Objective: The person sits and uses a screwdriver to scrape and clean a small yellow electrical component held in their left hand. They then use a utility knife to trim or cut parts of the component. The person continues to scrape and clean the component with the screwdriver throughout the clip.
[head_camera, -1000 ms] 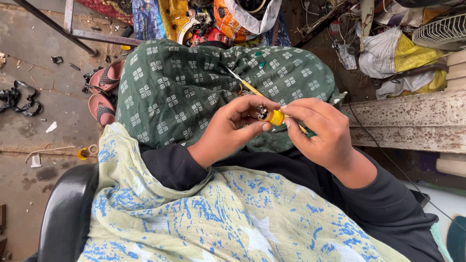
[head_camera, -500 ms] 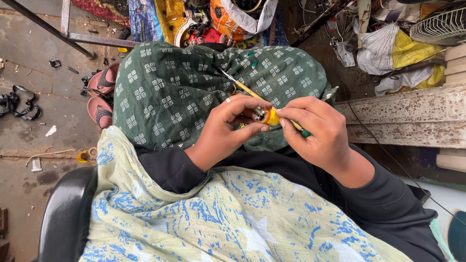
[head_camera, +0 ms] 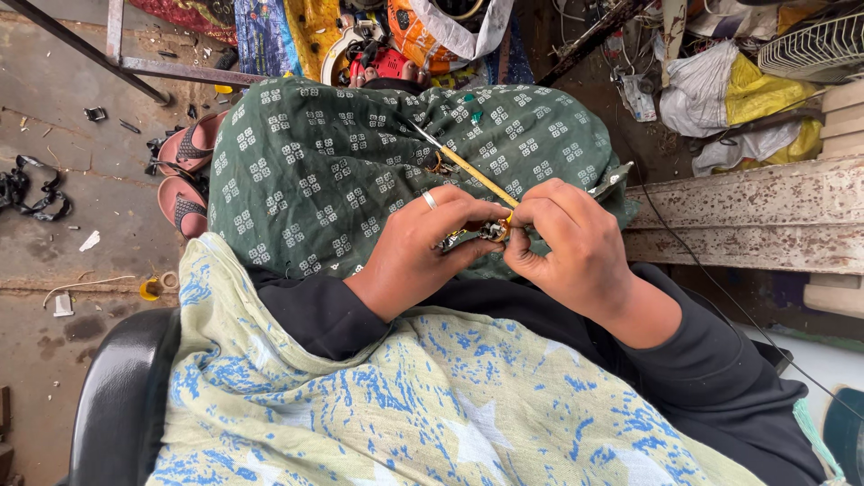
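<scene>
The green lap cloth patterned with small white squares (head_camera: 342, 171) fills the middle of the view, and below it, toward six o'clock, lies a pale green shawl with blue splashes (head_camera: 405, 414). At three o'clock a rusty white-painted beam (head_camera: 747, 220) runs off to the side, and at nine o'clock a pair of pink sandals (head_camera: 184, 175) sits on the concrete floor (head_camera: 54, 234).

Over the lap, both hands meet at the centre. The left hand (head_camera: 423, 247), with a silver ring on one finger, has its grip closed around a small dark metal part with bits of wire (head_camera: 472, 236). The right hand (head_camera: 576, 247) pinches a thin yellow-handled tool (head_camera: 468, 166) whose shaft points toward eleven o'clock, its near end pressed to the part. The work looks to be in mid-course (nothing I can see is finished or set aside), with the part held just above the cloth and the tool engaged.

Against half a second back, the yellow bit between the fingers is mostly hidden now, and the hands have closed in tighter around the part; the tool's slant is much the same.
</scene>
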